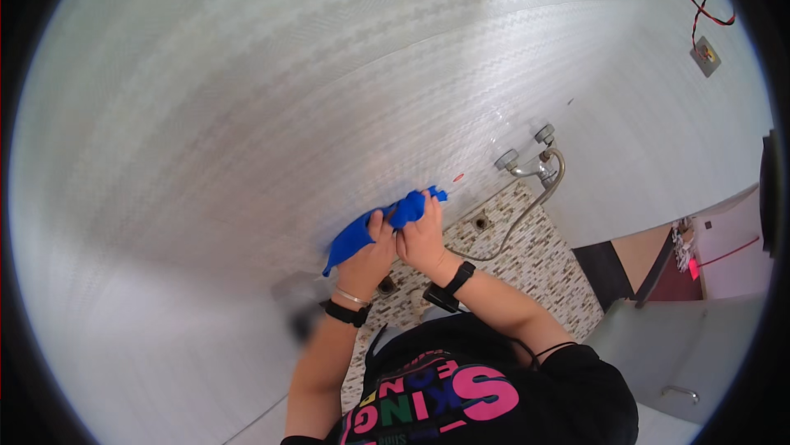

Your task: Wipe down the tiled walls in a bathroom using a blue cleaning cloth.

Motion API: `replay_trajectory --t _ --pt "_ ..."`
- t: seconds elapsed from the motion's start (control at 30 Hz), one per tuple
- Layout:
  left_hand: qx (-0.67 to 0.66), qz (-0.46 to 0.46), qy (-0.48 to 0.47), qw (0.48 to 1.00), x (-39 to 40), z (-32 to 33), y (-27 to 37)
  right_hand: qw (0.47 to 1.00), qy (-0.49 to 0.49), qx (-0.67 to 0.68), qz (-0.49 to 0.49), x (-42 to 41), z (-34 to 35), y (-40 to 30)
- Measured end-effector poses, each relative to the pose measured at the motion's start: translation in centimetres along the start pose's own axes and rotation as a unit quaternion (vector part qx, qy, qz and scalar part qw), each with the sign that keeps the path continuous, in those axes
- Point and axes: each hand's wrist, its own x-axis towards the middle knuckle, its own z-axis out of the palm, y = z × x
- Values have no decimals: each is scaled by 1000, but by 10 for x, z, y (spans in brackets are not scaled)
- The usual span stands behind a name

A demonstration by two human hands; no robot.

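Note:
A blue cloth (353,240) lies bunched along the patterned white wall (265,155) in front of me. My left hand (366,258) grips its wider, flatter part, with the thumb and fingers over the fabric. Close beside it, my right hand (422,236) holds the crumpled other end, and the two hands nearly touch. The cloth looks to be against the wall, though its underside is hidden. To the right of my right hand, a small red mark (458,177) shows on the wall.
A metal mixer tap (536,168) with a flexible hose (517,229) projects from the wall on the right. Drains (480,221) sit in the mosaic-tiled floor (512,247). Red and black wires hang from an open wall box (705,56). A door with a handle (680,393) stands at lower right.

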Motion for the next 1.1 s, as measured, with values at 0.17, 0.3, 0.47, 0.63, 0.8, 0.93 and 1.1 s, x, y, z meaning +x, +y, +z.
replay_trajectory --t 0.17,0.3,0.47,0.63,0.8,0.93,1.1 --pt "-21 -22 -49 998 -38 16 -11 998 26 -46 17 20 -9 -27" --pt "0 2 21 1000 -28 10 -11 997 67 -38 29 21 -4 -31" --pt "-11 -74 -97 993 -28 3 -5 997 50 -45 42 20 -6 -27" --pt "-26 -79 -88 993 -28 2 -4 994 97 -32 36 23 -8 -32" --pt "-48 -113 -80 989 -32 1 -4 998 8 -6 54 2 -6 -28" --pt "-79 -187 -107 973 -20 -25 -11 977 65 200 33 70 -28 -36" --pt "-4 -86 151 985 57 -77 -17 908 328 256 40 166 -40 -39"
